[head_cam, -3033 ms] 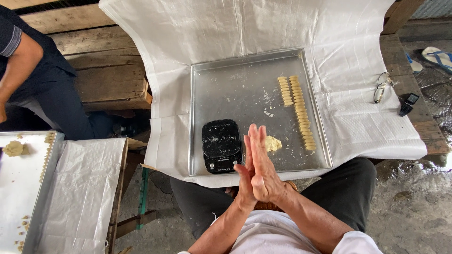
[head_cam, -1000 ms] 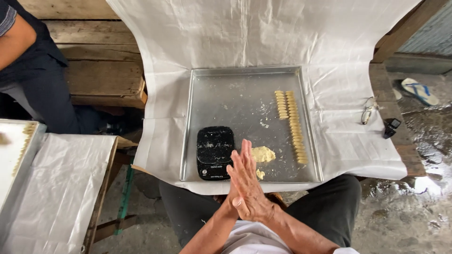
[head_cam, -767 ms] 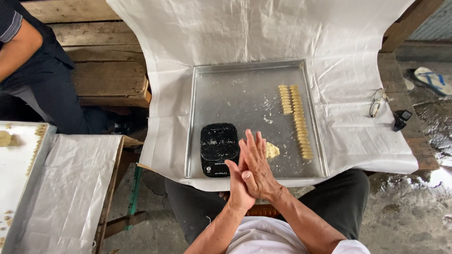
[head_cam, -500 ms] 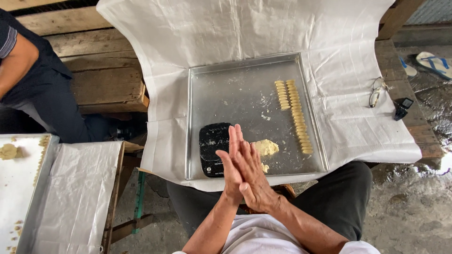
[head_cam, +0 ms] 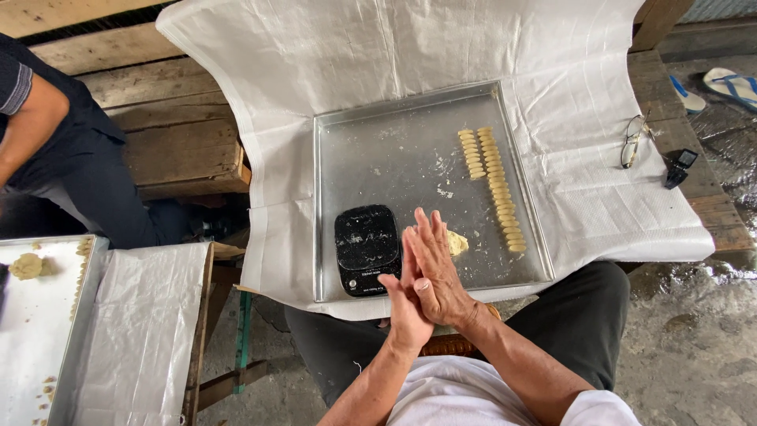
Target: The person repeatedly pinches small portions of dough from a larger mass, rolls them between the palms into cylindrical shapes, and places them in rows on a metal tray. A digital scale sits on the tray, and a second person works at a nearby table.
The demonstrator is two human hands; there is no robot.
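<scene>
My left hand [head_cam: 402,309] and my right hand [head_cam: 432,267] are pressed flat, palm against palm, fingers straight, over the near edge of a square metal tray [head_cam: 410,102]. Whatever lies between the palms is hidden. Just left of the hands a black kitchen scale [head_cam: 367,248] sits on the tray. A pale lump of dough [head_cam: 458,242] shows just beyond my right hand's fingers. Two rows of small shaped dough pieces [head_cam: 497,185] run along the tray's right side.
The tray rests on a white woven sheet [head_cam: 394,47] over a wooden bench. Eyeglasses [head_cam: 633,140] and a small black object [head_cam: 680,167] lie at the right. Another person in dark clothes [head_cam: 47,150] sits at the left near a second tray [head_cam: 79,315] holding a dough lump [head_cam: 30,266].
My palms have stayed together and slid back and forth against each other over the tray's near edge. The view shifted slightly; the tray's contents have not moved.
</scene>
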